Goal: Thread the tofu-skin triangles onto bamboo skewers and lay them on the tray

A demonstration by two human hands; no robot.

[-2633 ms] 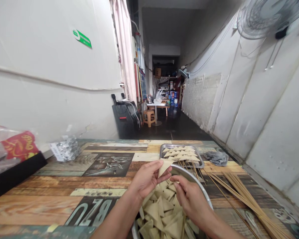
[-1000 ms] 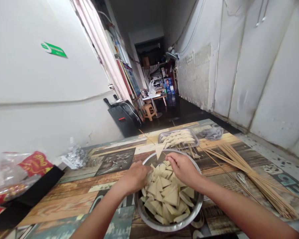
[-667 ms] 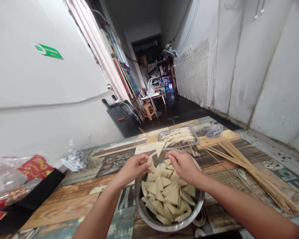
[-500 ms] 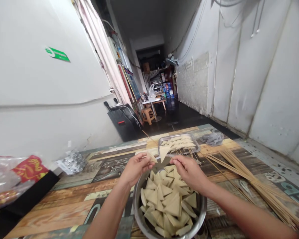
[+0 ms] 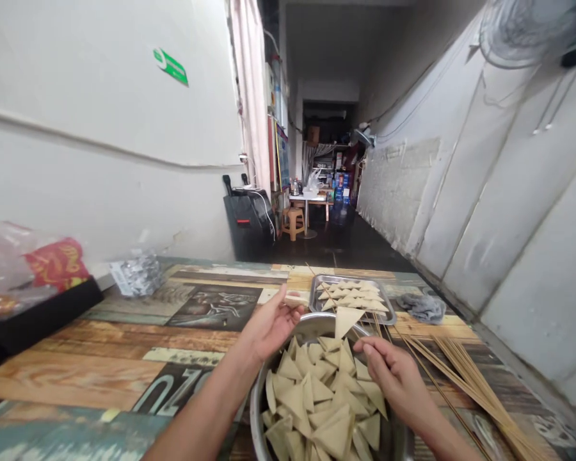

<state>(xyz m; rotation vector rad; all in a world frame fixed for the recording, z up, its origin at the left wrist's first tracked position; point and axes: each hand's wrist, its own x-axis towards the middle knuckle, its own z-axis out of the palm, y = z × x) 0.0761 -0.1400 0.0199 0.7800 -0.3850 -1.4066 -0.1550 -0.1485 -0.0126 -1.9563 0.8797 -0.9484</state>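
A steel bowl [image 5: 258,410] heaped with pale, triangular tofu pieces [image 5: 333,432] stands in front of me. Over its left rim, my left hand [image 5: 272,323] holds one thin tofu triangle [image 5: 296,300], seen nearly edge-on, between thumb and fingers. My right hand [image 5: 394,371], closed at the bowl's right side, grips a thin bamboo skewer [image 5: 315,276] that slants up to the left. One tofu triangle [image 5: 348,321] is on that skewer, above the bowl's far rim. The skewer's lower end is hidden in my fist.
Behind the bowl, a metal tray [image 5: 388,312] carries rows of skewered triangles. Loose bamboo skewers [image 5: 480,390] spread on the right, near a grey cloth [image 5: 421,308]. Leftward on the wood-patterned table [image 5: 100,378] are a clear plastic bundle [image 5: 137,274] and a black box [image 5: 38,320] of packets.
My view has turned left. My right hand has moved right and lower with the skewer, away from my left hand. My left hand has turned more open, its triangle now edge-on.
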